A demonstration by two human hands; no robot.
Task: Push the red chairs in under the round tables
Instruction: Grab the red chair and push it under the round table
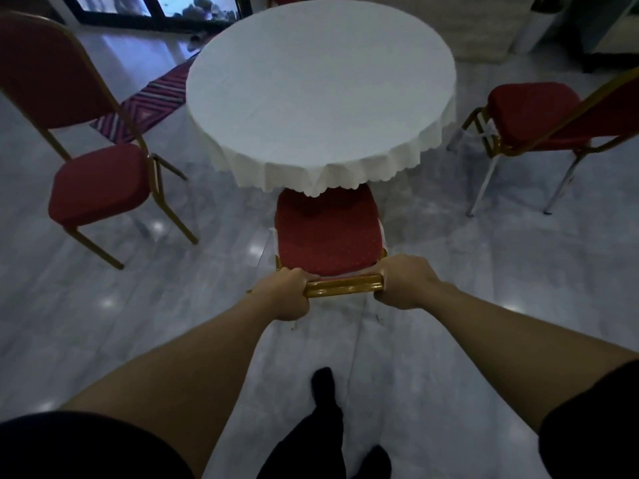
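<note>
A round table [318,95] under a white cloth stands ahead of me. Directly in front, a red chair [326,233] with a gold frame has the front of its seat tucked under the cloth's edge. My left hand [285,293] grips the left end of its gold top rail, and my right hand [406,281] grips the right end. A second red chair [93,191] stands off to the left, apart from the table. A third red chair [532,112] stands to the right, also apart from it.
The floor is glossy grey marble. A striped red rug [148,105] lies on it behind the left chair. Dark glass doors [155,8] run along the back left. My feet in dark shoes [325,385] are below the chair.
</note>
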